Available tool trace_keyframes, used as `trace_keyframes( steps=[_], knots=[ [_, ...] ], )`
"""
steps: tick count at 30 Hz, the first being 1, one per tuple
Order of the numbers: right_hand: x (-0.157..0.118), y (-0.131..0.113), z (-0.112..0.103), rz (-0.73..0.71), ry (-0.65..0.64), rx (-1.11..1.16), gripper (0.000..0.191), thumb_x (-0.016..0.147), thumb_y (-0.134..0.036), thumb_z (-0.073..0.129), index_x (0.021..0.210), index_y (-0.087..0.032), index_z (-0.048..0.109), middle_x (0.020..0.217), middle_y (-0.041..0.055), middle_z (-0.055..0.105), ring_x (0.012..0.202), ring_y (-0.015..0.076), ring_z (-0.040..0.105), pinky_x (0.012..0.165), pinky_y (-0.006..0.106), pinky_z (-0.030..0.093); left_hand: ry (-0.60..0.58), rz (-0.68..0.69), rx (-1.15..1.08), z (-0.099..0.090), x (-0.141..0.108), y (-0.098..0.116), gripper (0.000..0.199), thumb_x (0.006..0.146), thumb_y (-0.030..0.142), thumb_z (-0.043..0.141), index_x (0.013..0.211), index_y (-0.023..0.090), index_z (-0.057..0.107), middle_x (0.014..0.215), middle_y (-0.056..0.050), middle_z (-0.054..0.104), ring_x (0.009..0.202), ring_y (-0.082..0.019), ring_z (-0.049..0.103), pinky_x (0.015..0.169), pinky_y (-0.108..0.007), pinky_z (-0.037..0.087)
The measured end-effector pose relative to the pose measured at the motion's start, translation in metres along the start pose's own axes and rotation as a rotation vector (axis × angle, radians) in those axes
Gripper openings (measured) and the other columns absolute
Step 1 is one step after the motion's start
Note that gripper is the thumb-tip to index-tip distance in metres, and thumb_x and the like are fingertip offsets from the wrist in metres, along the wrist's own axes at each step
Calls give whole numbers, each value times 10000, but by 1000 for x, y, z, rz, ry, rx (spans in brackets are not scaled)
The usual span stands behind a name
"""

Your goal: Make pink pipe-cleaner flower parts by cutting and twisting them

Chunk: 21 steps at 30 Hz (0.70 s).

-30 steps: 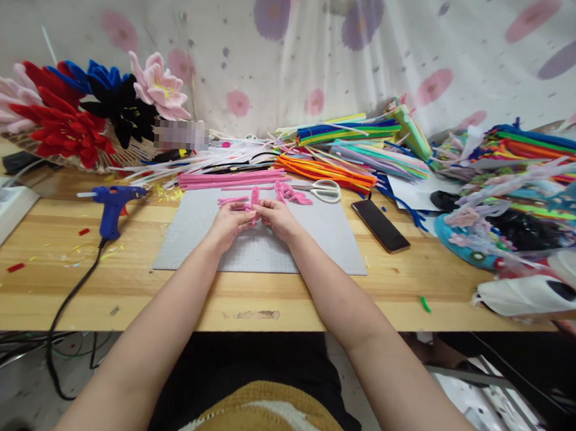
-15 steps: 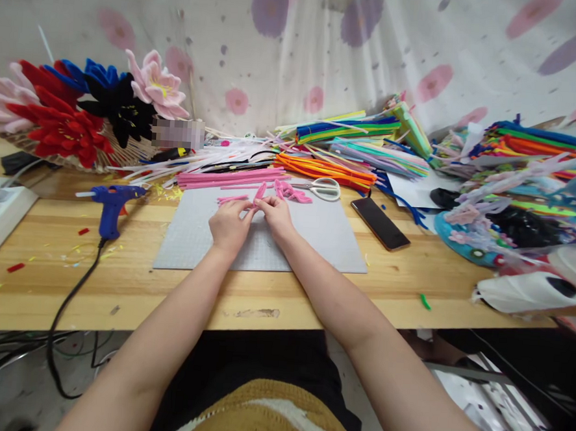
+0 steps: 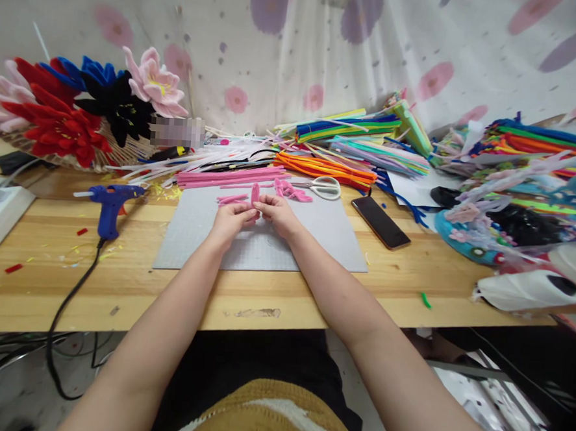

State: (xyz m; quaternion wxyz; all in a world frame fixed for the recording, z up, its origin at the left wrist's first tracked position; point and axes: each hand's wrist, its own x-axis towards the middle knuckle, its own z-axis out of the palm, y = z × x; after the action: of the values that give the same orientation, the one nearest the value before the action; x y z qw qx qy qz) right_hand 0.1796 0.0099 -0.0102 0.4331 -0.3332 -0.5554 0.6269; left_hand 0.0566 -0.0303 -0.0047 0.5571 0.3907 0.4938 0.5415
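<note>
Over the grey cutting mat [image 3: 325, 240], my left hand [image 3: 229, 223] and my right hand [image 3: 279, 216] meet, both closed on one pink pipe cleaner [image 3: 255, 193]. It is bent into a narrow petal-like loop that stands upright between the fingertips; its lower part is mostly hidden by them. Just beyond my left hand lie short pink pipe cleaner pieces [image 3: 232, 199]. Past my right hand rests a small heap of shaped pink pieces [image 3: 292, 190], touching or close to the blades of the white-handled scissors [image 3: 325, 188].
Long pink pipe cleaners [image 3: 232, 177] lie along the mat's back edge, with orange bundles [image 3: 326, 171] behind. A blue glue gun [image 3: 110, 208] and its cord are at left, below fuzzy flowers [image 3: 69, 127]. A phone [image 3: 380, 222] lies right; a white roll [image 3: 527, 292] sits near the front edge.
The pink loop has turned from a slant to nearly upright. My left hand has rotated, its fingers now lower and flatter around the loop's base. My right hand has barely shifted.
</note>
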Motion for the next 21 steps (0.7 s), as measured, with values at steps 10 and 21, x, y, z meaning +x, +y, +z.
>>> trace_keyframes(
  steps=[10,21],
  knots=[
    [-2,-5,-1,27,-35,-207,172,734,-321,572,702,-154,548,540,-59,428,464,52,339,450,204,262,41,-110,-173,-8,1,9,128,585,114,709,684,104,628,638,-21,626,602,-93,592,571,-215,478],
    [7,4,4,-51,134,-323,75,662,-211,597,640,-154,554,579,-41,514,564,82,428,594,239,337,77,96,-76,-6,2,3,248,513,166,746,687,138,572,550,31,576,514,-76,538,578,-227,456]
  ],
)
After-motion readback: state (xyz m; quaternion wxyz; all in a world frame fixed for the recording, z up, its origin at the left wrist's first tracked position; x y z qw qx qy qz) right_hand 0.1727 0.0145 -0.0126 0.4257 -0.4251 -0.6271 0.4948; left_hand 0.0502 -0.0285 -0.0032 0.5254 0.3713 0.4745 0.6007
